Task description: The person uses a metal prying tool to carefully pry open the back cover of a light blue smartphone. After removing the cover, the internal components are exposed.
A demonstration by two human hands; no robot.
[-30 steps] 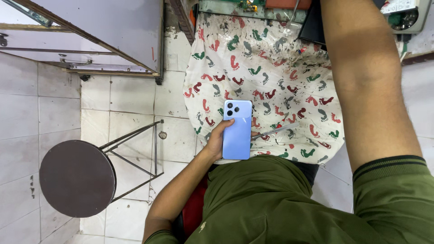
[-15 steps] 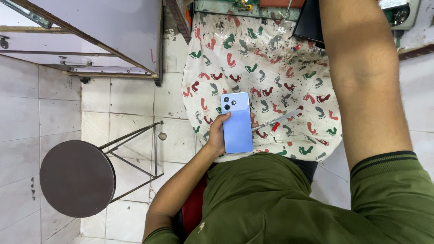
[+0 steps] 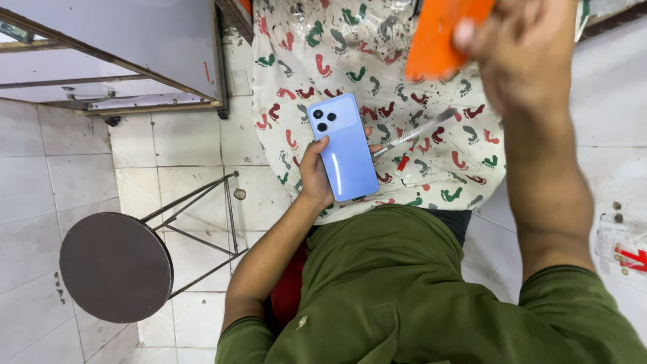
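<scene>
My left hand grips a light blue phone by its edge, back side up with the camera lenses showing, over a white cloth printed with red and green footprints. My right hand is raised near the top, blurred, and holds a flat orange piece. A thin metal tool lies on the cloth just right of the phone, next to a small red item.
A round dark stool with thin metal legs stands on the white tiled floor at the left. A grey metal cabinet fills the upper left. Small items with red marks lie at the right edge.
My right hand has drawn back from the far end of the cloth, now holding an orange piece. The phone stays in my left hand. The metal tool has come into view.
</scene>
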